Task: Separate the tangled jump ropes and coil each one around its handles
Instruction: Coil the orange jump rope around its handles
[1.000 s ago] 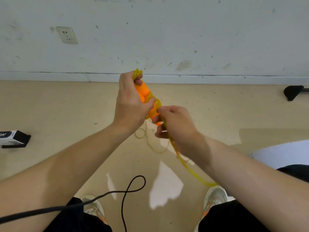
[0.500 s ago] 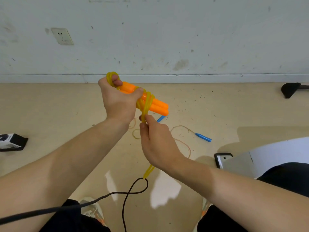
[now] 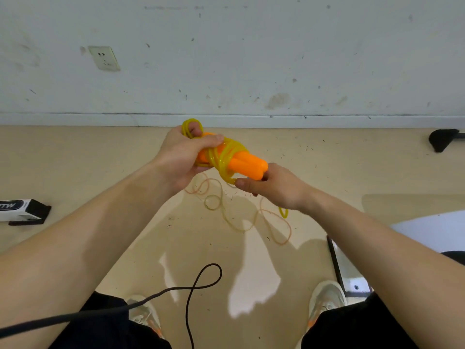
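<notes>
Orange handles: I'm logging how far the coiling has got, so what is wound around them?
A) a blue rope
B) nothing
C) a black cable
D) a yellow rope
D: loops of yellow rope wind round the orange handles, which the left hand grips while the right hand pinches the rope just below them.

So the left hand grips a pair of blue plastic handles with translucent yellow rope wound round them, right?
Not quite: the head view shows the pair of plastic handles is orange, not blue. The left hand does grip them, with the translucent yellow rope wound round them.
</notes>
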The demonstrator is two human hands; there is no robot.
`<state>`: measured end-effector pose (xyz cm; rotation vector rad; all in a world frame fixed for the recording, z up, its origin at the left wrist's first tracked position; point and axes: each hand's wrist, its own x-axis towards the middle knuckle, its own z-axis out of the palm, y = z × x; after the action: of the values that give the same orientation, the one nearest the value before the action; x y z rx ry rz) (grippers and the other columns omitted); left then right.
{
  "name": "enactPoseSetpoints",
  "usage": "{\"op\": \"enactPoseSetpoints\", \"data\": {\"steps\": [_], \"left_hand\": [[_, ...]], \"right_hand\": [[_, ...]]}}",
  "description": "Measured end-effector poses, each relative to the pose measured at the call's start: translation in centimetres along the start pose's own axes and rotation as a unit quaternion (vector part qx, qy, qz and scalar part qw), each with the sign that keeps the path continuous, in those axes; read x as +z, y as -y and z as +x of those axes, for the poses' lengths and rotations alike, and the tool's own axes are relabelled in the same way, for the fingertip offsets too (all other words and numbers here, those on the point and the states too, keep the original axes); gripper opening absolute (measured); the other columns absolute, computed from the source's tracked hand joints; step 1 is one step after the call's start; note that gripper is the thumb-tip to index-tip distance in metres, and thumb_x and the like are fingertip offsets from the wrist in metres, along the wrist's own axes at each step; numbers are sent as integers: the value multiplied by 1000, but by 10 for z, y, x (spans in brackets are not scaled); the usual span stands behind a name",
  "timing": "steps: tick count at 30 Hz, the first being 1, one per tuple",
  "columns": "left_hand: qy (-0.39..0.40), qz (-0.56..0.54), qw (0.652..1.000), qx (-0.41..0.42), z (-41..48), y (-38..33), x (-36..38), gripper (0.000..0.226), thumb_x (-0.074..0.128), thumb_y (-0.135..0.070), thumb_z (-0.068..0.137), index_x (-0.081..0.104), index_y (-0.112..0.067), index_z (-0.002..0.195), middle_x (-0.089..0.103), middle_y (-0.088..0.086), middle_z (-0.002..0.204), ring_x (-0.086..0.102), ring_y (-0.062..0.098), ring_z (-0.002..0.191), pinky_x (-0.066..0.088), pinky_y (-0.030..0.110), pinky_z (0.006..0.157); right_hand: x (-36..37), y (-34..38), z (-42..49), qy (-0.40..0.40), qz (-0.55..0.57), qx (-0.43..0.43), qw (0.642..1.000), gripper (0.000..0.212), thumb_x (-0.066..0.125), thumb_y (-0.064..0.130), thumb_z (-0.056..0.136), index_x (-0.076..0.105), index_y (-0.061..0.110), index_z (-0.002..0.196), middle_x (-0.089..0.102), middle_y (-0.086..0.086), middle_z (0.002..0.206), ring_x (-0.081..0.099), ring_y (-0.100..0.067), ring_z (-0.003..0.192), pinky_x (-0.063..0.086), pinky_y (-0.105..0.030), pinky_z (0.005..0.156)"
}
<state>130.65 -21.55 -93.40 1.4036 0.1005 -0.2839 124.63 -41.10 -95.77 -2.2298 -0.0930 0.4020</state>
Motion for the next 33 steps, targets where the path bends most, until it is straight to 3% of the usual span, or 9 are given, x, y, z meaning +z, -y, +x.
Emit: {"op": "enactPoseSetpoints", "data": {"steps": [3, 6, 9, 11, 13, 16, 20, 27, 33], "left_hand": [[42, 40, 998, 7, -1, 0, 0, 39, 76, -2, 81, 43, -23, 85, 54, 2, 81, 63, 18, 65, 54, 33, 58], [56, 78, 995, 17, -1, 0, -1, 42, 78, -2, 80, 44, -21, 97, 51, 0, 85, 59, 18, 66, 51, 30, 55], [52, 116, 991, 30, -3, 3, 1, 46, 81, -3, 77, 47, -22, 102, 52, -1, 94, 61, 16, 68, 53, 33, 59], [50, 129, 990, 38, -4, 4, 1, 47, 82, -4, 76, 48, -23, 102, 51, -2, 99, 62, 14, 70, 53, 31, 60], [45, 139, 988, 46, -4, 4, 2, 51, 85, -7, 72, 48, -24, 104, 51, -3, 102, 63, 15, 76, 55, 31, 63], [39, 154, 985, 67, -3, 4, 2, 60, 88, -12, 66, 49, -26, 109, 51, -5, 108, 62, 20, 90, 58, 36, 67], [35, 187, 978, 88, -3, 4, 1, 56, 85, -9, 73, 48, -27, 112, 50, -6, 111, 61, 26, 100, 62, 45, 75], [4, 179, 980, 90, 1, 6, -5, 56, 85, -9, 73, 50, -28, 111, 51, -10, 106, 61, 22, 100, 58, 35, 67], [-94, 59, 992, 60, 10, 8, -13, 51, 83, -8, 75, 45, -23, 106, 49, -2, 102, 60, 18, 84, 55, 31, 60]], "right_hand": [[-13, -3, 3, 28, -15, -30, 999, 27, 71, 23, 89, 61, 3, 75, 45, 1, 64, 39, -9, 60, 33, -25, 59], [-26, 0, 1, 24, 5, -38, 999, 6, 68, 8, 87, 72, 11, 83, 63, 4, 67, 52, -2, 59, 44, -20, 61], [-34, 0, 2, 8, -49, -44, 998, 8, 73, 25, 85, 71, 19, 80, 69, 3, 71, 59, -7, 64, 50, -35, 67], [-37, -2, 1, -25, -188, -20, 982, 30, 72, 51, 81, 65, 23, 72, 61, 6, 66, 54, -10, 62, 43, -33, 59], [-39, -1, 1, -41, -216, -9, 975, 42, 70, 60, 80, 62, 19, 69, 53, 7, 61, 48, -11, 58, 36, -30, 55], [-41, 1, 0, -21, -128, -23, 991, 39, 71, 49, 86, 63, 15, 69, 47, 5, 58, 42, -9, 55, 33, -26, 55], [-42, 5, -4, 9, 4, 4, 1000, 31, 67, 39, 93, 74, 10, 84, 51, 10, 55, 41, -10, 57, 38, -25, 57], [-41, 7, -5, 47, 131, 60, 988, 25, 63, 26, 97, 74, 7, 84, 43, 7, 56, 33, -12, 53, 37, -25, 54], [-32, 4, -5, 6, 331, 139, 933, 21, 57, 21, 99, 70, 7, 93, 35, 5, 59, 27, -12, 50, 31, -27, 52]]}}
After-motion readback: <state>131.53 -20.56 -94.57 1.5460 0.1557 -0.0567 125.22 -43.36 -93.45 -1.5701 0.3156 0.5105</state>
